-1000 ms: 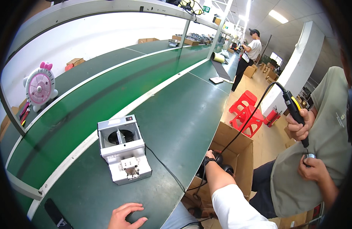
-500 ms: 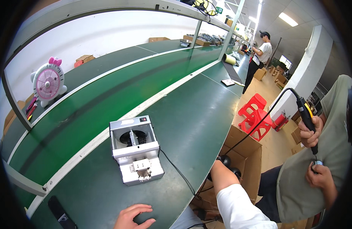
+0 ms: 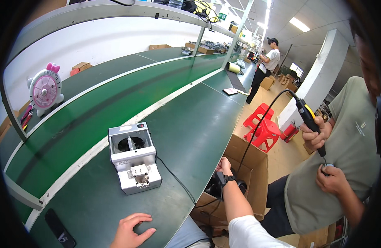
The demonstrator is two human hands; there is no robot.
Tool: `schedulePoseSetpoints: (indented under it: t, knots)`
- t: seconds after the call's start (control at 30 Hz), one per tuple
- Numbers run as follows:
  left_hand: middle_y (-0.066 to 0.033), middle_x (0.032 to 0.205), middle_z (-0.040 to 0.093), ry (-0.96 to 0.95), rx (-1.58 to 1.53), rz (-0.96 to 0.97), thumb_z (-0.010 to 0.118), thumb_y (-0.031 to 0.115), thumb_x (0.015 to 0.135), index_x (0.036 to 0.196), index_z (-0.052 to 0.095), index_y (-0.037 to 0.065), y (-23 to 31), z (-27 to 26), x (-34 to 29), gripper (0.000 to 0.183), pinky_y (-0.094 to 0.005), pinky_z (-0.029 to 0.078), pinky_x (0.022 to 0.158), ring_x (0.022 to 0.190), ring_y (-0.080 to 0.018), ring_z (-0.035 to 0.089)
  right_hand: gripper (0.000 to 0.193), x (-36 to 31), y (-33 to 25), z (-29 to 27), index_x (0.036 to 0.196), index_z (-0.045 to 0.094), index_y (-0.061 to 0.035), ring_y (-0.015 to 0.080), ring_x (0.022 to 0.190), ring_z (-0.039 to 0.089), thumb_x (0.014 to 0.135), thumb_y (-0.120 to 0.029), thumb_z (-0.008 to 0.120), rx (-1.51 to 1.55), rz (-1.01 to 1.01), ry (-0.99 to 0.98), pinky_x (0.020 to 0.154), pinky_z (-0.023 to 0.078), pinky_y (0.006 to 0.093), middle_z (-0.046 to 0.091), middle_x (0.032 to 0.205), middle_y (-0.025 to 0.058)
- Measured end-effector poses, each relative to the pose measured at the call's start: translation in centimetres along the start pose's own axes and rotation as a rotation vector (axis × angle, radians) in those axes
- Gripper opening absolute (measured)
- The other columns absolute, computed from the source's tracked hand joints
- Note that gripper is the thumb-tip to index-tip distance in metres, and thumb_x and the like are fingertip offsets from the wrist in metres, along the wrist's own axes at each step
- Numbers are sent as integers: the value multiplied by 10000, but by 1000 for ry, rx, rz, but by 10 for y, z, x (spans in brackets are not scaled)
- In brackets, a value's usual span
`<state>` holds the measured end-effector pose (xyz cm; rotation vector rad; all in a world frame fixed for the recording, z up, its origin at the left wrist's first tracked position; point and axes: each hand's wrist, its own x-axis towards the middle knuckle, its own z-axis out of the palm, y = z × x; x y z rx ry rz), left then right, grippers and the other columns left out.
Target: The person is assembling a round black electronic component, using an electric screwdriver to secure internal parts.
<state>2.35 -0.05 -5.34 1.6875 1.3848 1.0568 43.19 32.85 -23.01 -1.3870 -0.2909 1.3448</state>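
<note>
My left hand [image 3: 134, 231] rests on the green tabletop with thumb and fingers apart, holding nothing. At the table's right edge, above an open cardboard box [image 3: 256, 182], is my right hand [image 3: 225, 164]. Its fingers are curled together, and what they hold, if anything, is too small to make out. A black band [image 3: 229, 178] circles that wrist. Ahead of my left hand stands a silver screw feeder [image 3: 134, 159] with a round dark bowl and a cable trailing right. Black rounded items [image 3: 241, 187] lie in the box, partly hidden by my forearm.
On my right a co-worker holds an electric screwdriver [image 3: 309, 118] to a small round part [image 3: 327, 165]. A black phone-like slab [image 3: 58, 227] lies front left. A pink-and-white fan [image 3: 46, 89] stands far left. Red stools [image 3: 263, 128] stand beyond the box.
My right hand has come up out of the box to the table edge and is now visible. The view has shifted slightly; my left hand still rests on the table.
</note>
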Motion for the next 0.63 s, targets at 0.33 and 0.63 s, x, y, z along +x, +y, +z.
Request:
schedulePoseSetpoints:
  t: [0.33, 0.63]
  knots:
    - [-103, 1021, 719, 3, 9, 66, 802, 93, 707, 963, 719, 26, 2, 7, -1, 277, -291, 525, 750, 858, -214, 676, 125, -236, -23, 70, 964, 566, -58, 106, 743, 589, 993, -174, 529, -20, -838, -277, 668, 481, 261, 586, 820, 19]
    - [-100, 1207, 661, 71, -325, -85, 773, 130, 806, 1202, 619, 37, -24, -3, -15, 435, -311, 484, 929, 1011, -244, 647, 166, -387, 39, 153, 1083, 614, -64, 167, 861, 629, 979, -191, 594, -486, -842, -1335, 776, 513, 291, 650, 936, 58]
